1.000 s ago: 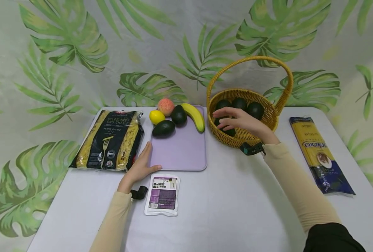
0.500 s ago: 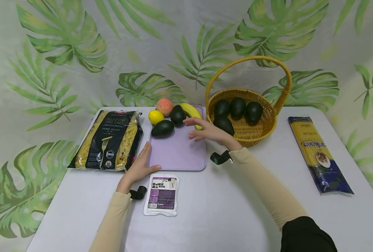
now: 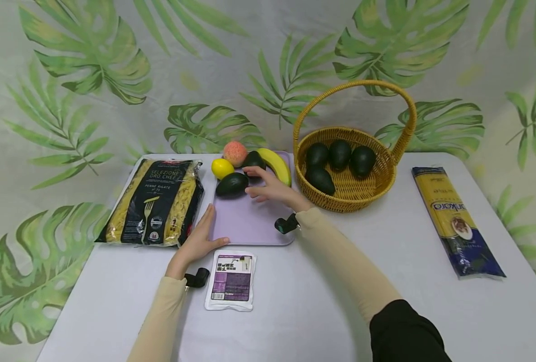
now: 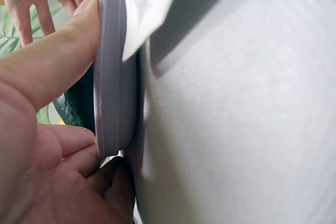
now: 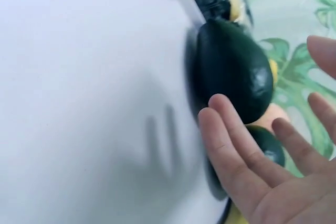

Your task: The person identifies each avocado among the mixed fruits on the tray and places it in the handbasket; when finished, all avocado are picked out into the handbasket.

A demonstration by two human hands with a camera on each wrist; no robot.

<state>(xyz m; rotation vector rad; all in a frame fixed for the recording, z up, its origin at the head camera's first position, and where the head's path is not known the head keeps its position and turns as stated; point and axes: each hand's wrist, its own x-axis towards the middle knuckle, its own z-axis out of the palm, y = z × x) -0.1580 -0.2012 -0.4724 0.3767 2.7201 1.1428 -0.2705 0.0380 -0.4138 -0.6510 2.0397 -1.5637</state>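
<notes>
A lilac tray (image 3: 236, 223) carries two avocados and a banana (image 3: 274, 163). My left hand (image 3: 200, 241) holds the tray's near-left corner; in the left wrist view its thumb lies on the rim (image 4: 113, 87) while the fingers bend in at the corner. Over the tray hovers my right hand (image 3: 274, 191), fingers spread and nothing held. Its fingertips are beside the nearer avocado (image 3: 232, 185), which looms before the fingers (image 5: 215, 129) in the right wrist view; whether they touch it I cannot tell. The farther avocado (image 3: 253, 159) lies just behind. A lemon (image 3: 222, 168) and a peach (image 3: 235, 153) are at the tray's far-left corner.
Right of the tray, a wicker basket (image 3: 354, 201) with a tall handle contains several avocados. A penne bag (image 3: 152, 201) lies at the left, and a yellow-and-blue pasta packet (image 3: 458, 221) at the far right. A white-and-purple pouch (image 3: 232, 279) lies in front of the tray.
My right hand, holding nothing, has moved left from above the basket to over the tray, close to the nearer avocado. The left hand has stayed at the tray's corner.
</notes>
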